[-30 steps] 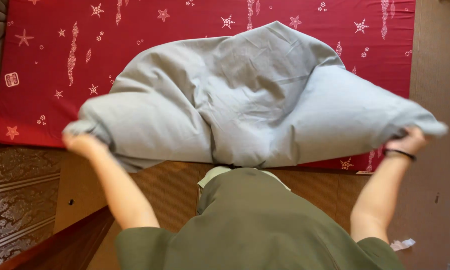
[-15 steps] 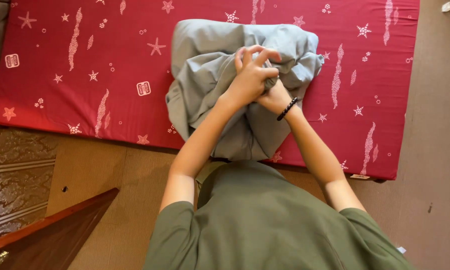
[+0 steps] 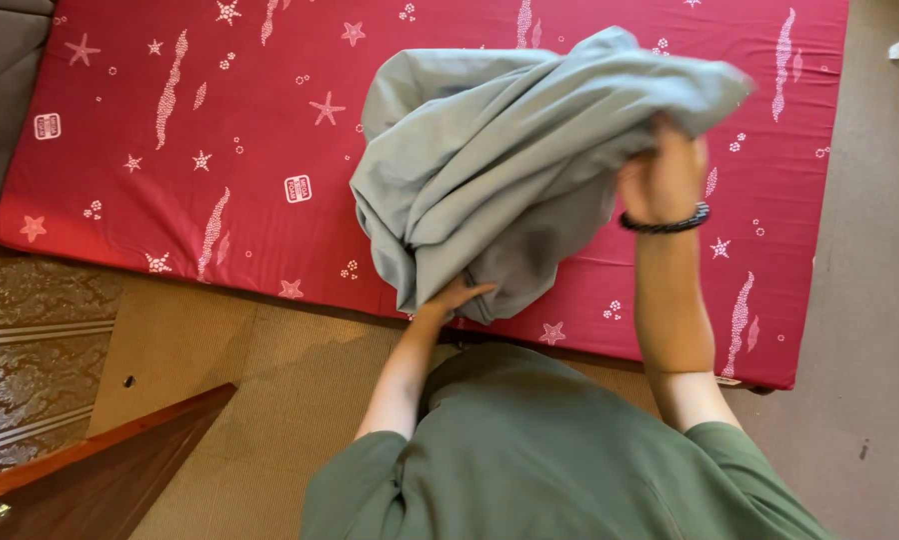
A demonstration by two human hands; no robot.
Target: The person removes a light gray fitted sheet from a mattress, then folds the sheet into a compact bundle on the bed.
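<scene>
Above the red mattress [image 3: 170,180] a grey cloth [image 3: 510,150] hangs bunched; the right hand [image 3: 662,180] grips its top edge high, the left hand [image 3: 450,298] reaches under its lower fold, fingers hidden, grip unclear

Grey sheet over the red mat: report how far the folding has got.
Done: the grey sheet is gathered into a loose doubled bundle, not spread flat. In hand: the right hand holds its upper edge high, while the left hand grips the hanging lower part; both hands hold it above the red mattress. Left: it is rumpled, with uneven edges and no neat folded shape, and not laid down.
</scene>
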